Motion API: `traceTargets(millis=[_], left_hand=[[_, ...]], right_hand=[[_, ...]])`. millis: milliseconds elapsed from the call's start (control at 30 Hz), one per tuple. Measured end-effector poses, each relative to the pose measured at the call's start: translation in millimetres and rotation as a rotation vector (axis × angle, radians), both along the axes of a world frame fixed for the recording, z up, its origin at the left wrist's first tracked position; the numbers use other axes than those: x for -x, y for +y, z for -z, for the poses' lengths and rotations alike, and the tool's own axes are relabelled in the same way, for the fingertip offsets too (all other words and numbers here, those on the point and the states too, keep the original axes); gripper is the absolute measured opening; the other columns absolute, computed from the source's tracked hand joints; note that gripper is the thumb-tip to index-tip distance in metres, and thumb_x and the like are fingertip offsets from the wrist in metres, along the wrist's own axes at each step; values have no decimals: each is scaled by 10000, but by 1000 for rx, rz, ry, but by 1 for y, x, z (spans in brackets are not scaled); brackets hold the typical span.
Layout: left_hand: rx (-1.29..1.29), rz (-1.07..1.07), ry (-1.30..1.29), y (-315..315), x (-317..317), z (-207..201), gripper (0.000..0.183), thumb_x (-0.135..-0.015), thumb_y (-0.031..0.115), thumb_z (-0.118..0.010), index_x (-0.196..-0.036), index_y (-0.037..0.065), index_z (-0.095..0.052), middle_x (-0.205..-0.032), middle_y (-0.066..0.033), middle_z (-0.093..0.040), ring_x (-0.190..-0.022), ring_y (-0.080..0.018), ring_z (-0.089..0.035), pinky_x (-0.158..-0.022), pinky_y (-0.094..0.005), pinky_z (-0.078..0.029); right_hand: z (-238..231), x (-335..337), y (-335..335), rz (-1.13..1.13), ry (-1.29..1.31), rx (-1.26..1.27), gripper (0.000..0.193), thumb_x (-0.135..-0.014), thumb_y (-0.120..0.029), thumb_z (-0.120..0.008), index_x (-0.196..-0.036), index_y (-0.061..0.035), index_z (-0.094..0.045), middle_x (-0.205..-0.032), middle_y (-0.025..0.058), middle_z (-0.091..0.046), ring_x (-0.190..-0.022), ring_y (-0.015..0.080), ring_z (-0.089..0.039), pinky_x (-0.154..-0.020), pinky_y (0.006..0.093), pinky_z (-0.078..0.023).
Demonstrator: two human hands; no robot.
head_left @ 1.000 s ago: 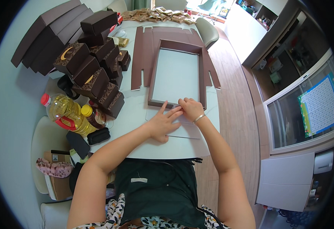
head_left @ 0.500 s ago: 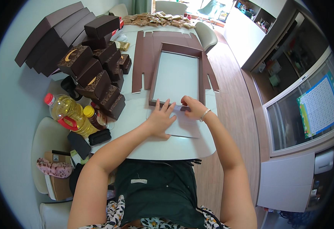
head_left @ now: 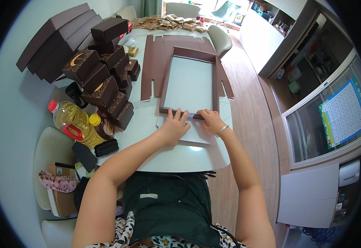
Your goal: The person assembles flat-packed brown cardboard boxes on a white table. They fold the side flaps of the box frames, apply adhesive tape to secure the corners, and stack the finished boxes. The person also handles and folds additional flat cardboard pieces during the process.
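Observation:
A shallow brown cardboard box (head_left: 215, 80) with a white inside lies on the table, its short side toward me. From that near side a pale cardboard flap (head_left: 195, 136) stretches toward me under my hands. My left hand (head_left: 174, 127) is spread, fingertips on the left part of the near wall and palm over the flap. At the near right corner my right hand (head_left: 210, 120) has its fingers bent over the top of the wall, pinching its edge; the thumb is partly hidden. Beneath the box is a flat brown cardboard sheet (head_left: 150, 66) with slots.
Stacked dark brown boxes (head_left: 102, 78) crowd the table's left side. Nearer me stand an oil bottle (head_left: 75, 120), a yellow-capped jar (head_left: 102, 127) and a black case (head_left: 106, 147). Small golden packets (head_left: 170, 22) cover the far end. A chair (head_left: 220, 40) stands at the far right.
My right hand's fingers have flattened down over the near wall at its right end. The left hand stays almost in place. The whole view has shifted slightly.

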State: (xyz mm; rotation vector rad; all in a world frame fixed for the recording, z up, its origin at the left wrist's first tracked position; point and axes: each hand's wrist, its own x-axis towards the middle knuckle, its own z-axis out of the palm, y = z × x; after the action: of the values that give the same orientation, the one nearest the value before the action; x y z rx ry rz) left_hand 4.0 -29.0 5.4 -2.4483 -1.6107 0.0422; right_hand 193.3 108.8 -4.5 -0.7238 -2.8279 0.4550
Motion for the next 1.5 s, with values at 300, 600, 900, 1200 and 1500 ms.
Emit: traceTargets(millis=[300,600,900,1200,1500], left_hand=[[271,-38,-349,37,23,-50,580,-633,87,-656,-1189,112,-494,-939,-96,-639,-844,-297,-633,-747,-381,-505],[452,-130,-610,81,57,-57,406,-756,166,-732,-1144,136,-615,-890,-66,-670,-825,-220,-623,-764,-341,-467],[500,-208,-666,93,73,-55,421,-736,220,-757,-1124,120,-627,-951,-76,-655,-908,-229,-603,-800,-347,-459],[-359,23,-292,52,40,6,726,-693,344,-737,-1314,94,-455,-1398,-96,-418,-1321,-272,-358,-1075,-524,-273],[-295,-48,-361,67,39,27,764,-684,306,-745,-1338,88,-415,-1419,-87,-400,-1323,-243,-371,-1064,-459,-319]], right_hand=[[-36,-2,15,56,112,567,476,-882,-427,-570,-1141,-30,-613,-1086,147,-639,-985,283,-597,-877,361,-460],[-54,-8,28,100,-67,279,275,-811,-213,-667,-1005,-25,-616,-854,135,-657,-791,282,-620,-729,369,-490],[-52,4,57,34,-72,404,171,-858,-138,-615,-885,24,-571,-687,72,-551,-645,147,-471,-631,295,-426],[-48,12,84,110,-157,598,166,-857,-132,-623,-939,3,-572,-784,29,-576,-741,116,-497,-712,282,-427],[-26,19,54,187,22,-112,359,-731,-216,-728,-1046,-87,-613,-1116,162,-593,-1035,311,-560,-891,395,-447]])
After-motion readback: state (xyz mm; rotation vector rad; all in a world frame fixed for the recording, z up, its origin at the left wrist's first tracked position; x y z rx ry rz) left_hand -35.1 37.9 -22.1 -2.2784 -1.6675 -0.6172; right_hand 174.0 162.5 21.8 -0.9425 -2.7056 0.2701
